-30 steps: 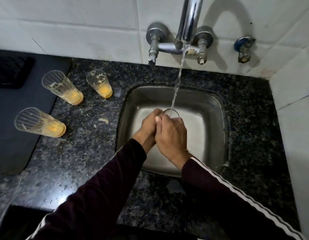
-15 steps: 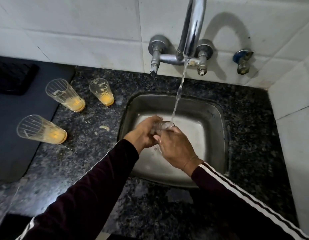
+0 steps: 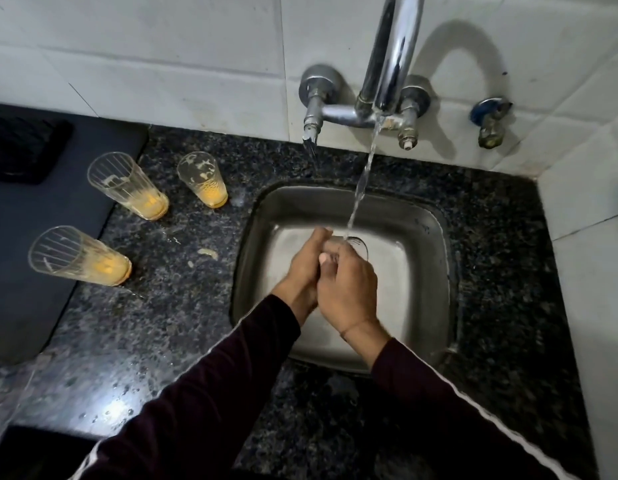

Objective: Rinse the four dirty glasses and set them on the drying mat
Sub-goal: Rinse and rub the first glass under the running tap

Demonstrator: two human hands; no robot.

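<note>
Over the sink (image 3: 435, 271), both hands hold one glass (image 3: 358, 244) under the tap's (image 3: 392, 57) running stream. The left hand's (image 3: 306, 263) grip wraps its left side; the right hand's (image 3: 347, 289) grip curls round it from the near side. Three dirty glasses with orange dregs (image 3: 127, 185) (image 3: 203, 180) (image 3: 79, 256) stand on the table (image 3: 169, 306) at left, just beside the dark mat (image 3: 41, 237).

I see only the rim of the rinsed glass (image 3: 356, 244); both hands (image 3: 347, 289) cover its body. The drying mat (image 3: 51, 216) runs off the left edge, the faucet spout (image 3: 394, 53) off the top.
</note>
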